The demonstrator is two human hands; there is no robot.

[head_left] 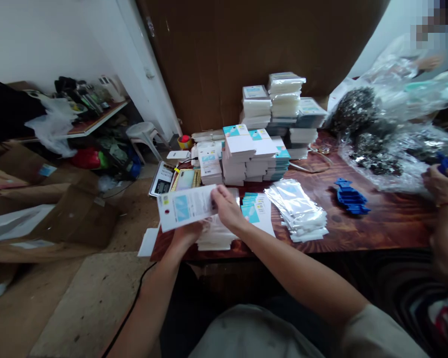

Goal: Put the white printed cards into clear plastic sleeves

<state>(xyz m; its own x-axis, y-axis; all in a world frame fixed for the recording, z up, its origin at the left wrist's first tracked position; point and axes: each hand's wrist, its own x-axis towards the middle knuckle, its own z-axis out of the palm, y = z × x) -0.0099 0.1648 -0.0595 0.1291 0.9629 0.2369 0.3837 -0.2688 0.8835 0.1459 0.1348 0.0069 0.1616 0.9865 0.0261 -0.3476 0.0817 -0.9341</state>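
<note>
A white printed card with a light-blue panel and a punched hole is held up over the table's front edge, tilted. My right hand pinches its right end between thumb and fingers. Under the card is my left hand, closed against its lower side, with most of its fingers hidden. Just below the hands lies a pile of clear plastic sleeves. To the right of that, blue-and-white cards are fanned out. Beyond them sits a pile of cards in clear sleeves.
Tall stacks of cards and packets rise at the back. A phone lies at the left. On the right are a blue plastic piece, bags of dark shiny parts and another person's hand. Cardboard boxes stand on the floor.
</note>
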